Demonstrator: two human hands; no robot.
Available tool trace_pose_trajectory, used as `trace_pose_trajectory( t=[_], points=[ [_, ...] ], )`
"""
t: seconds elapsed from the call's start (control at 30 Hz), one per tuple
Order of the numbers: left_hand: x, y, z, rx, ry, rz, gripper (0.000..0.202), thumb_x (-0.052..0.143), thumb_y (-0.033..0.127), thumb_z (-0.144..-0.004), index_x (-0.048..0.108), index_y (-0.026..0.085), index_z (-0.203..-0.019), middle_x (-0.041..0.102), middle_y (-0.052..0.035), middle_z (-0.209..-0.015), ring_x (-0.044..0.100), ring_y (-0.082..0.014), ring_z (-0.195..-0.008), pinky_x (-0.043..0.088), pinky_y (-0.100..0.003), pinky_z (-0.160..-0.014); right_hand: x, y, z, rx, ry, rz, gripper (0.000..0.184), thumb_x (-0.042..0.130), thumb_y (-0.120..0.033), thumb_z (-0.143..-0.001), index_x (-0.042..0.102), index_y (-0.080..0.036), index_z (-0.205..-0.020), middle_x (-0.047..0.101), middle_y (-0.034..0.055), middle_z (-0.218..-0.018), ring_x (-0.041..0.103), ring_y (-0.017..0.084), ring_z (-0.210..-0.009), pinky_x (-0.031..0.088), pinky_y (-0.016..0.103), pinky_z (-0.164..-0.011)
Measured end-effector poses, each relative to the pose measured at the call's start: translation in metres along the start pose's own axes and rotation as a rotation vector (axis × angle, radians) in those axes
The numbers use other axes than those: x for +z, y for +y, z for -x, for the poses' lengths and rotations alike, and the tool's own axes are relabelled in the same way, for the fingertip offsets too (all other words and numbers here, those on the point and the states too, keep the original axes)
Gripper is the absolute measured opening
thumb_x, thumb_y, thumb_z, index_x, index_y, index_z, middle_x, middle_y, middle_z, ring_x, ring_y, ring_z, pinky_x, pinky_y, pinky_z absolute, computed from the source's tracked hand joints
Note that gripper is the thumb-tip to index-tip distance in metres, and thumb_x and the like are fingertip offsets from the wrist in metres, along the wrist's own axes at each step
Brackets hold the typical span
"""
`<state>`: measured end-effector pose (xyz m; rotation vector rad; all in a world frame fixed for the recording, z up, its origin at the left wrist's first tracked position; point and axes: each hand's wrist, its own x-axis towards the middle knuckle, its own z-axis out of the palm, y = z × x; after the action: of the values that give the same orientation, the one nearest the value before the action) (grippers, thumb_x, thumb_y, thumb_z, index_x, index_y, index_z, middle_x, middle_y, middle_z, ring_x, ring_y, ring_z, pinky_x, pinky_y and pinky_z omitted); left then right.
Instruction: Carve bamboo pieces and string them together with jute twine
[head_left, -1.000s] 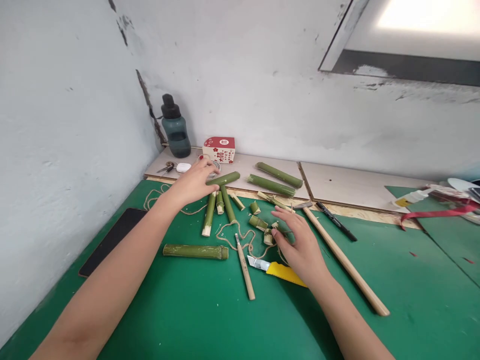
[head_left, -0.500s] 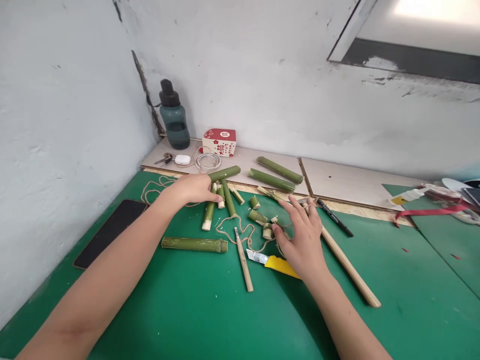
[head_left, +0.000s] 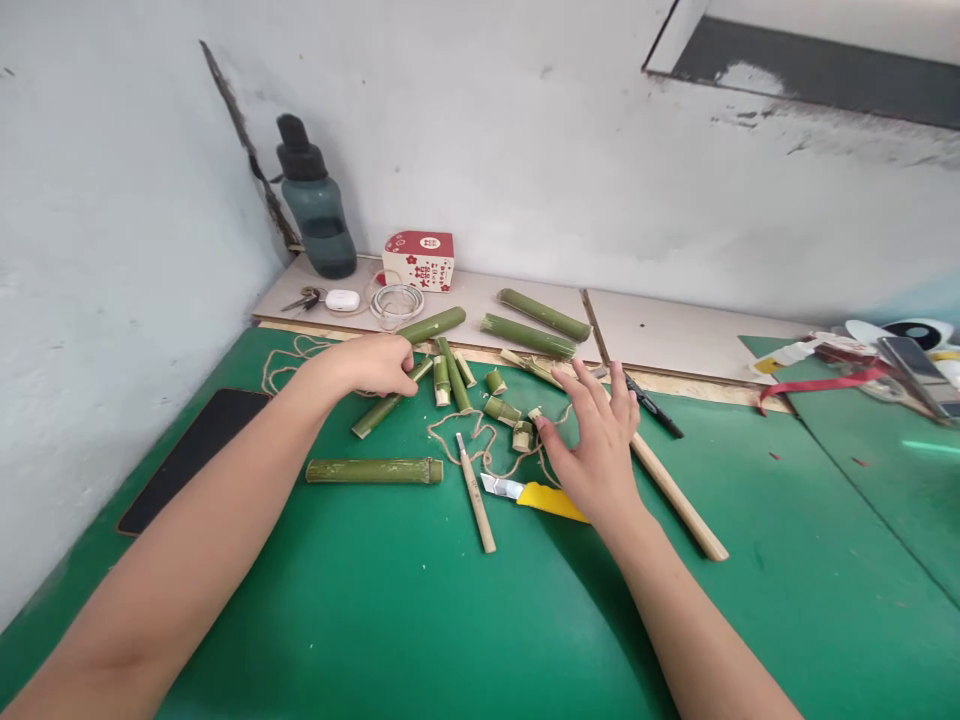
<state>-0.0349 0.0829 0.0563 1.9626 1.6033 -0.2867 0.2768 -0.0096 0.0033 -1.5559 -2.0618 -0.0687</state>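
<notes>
My left hand point(head_left: 375, 365) is closed, its thumb and fingers on a thin green bamboo stick point(head_left: 375, 415) that lies slanted on the table. Just beyond the knuckles is a thicker bamboo piece point(head_left: 435, 323). With fingers spread, my right hand point(head_left: 596, 425) hovers beside short bamboo segments point(head_left: 523, 436), and its thumb is close to a small pale-ended piece point(head_left: 534, 414); whether they touch I cannot tell. Below that hand lies a yellow utility knife point(head_left: 551, 499) with its blade out. A wooden-handled carving chisel point(head_left: 477, 500) and a longer bamboo tube point(head_left: 371, 471) lie nearer me.
Twine point(head_left: 491, 445) winds among the pieces. A wooden handle point(head_left: 679, 500) and black marker point(head_left: 656, 405) lie right. On the back ledge stand a bottle point(head_left: 319, 220) and red-white box point(head_left: 418, 260), plus two bamboo tubes point(head_left: 529, 335). A dark board point(head_left: 191, 455) lies left.
The thin bamboo stick under my left hand has swung from nearly upright in view to a slant, its near end now further left. My right hand stays spread. The whole view has shifted slightly.
</notes>
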Motion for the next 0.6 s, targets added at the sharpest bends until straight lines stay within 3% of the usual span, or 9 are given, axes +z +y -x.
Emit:
trace_pose_trajectory(
  t=[0.13,0.23,0.33,0.47,0.6],
  points=[
    [-0.008,-0.002,0.010,0.004,0.128,-0.052,0.039,0.066,0.040,-0.069,0.070,0.025,-0.105,0.076,-0.0045,-0.095,0.068,-0.0250,-0.078,0.041,-0.033,-0.062,-0.002,-0.003,0.001,-0.098,-0.019,-0.067,0.049,0.059,-0.030,-0.100,0.053,-0.026,-0.148,0.052,0.0121,-0.162,0.027,0.041,-0.161,0.034,0.069,-0.124],
    [-0.017,0.001,0.023,0.020,0.182,-0.100,0.024,0.061,0.040,-0.077,0.067,0.024,-0.094,0.071,-0.0044,-0.084,0.065,-0.0248,-0.074,0.038,-0.034,-0.060,-0.003,-0.002,0.000,-0.134,-0.016,-0.097,0.045,0.059,-0.028,-0.100,0.056,-0.024,-0.145,0.057,0.0125,-0.157,0.036,0.038,-0.158,0.038,0.063,-0.124],
    [-0.026,0.005,0.037,0.030,0.311,-0.111,0.020,0.061,0.043,-0.084,0.065,0.023,-0.088,0.069,-0.0039,-0.084,0.062,-0.0233,-0.072,0.037,-0.034,-0.061,-0.007,0.005,-0.003,-0.103,0.044,-0.103,0.043,0.058,-0.026,-0.099,0.058,-0.024,-0.143,0.060,0.0129,-0.153,0.039,0.036,-0.156,0.040,0.062,-0.124],
    [-0.035,0.010,0.054,0.113,0.466,-0.084,0.029,0.064,0.051,-0.090,0.071,0.023,-0.096,0.071,-0.0046,-0.109,0.065,-0.0237,-0.089,0.044,-0.033,-0.071,-0.015,0.017,-0.010,-0.019,0.164,-0.061,0.047,0.061,-0.027,-0.097,0.058,-0.023,-0.143,0.058,0.0143,-0.156,0.033,0.039,-0.159,0.036,0.066,-0.124],
    [-0.038,0.018,0.074,0.187,0.595,-0.017,0.028,0.071,0.049,-0.091,0.080,0.025,-0.102,0.069,-0.0023,-0.122,0.064,-0.0191,-0.085,0.048,-0.032,-0.075,-0.017,0.011,-0.009,-0.044,0.123,-0.110,0.045,0.057,-0.028,-0.100,0.056,-0.025,-0.145,0.057,0.0133,-0.156,0.037,0.037,-0.157,0.037,0.064,-0.124]
  ],
)
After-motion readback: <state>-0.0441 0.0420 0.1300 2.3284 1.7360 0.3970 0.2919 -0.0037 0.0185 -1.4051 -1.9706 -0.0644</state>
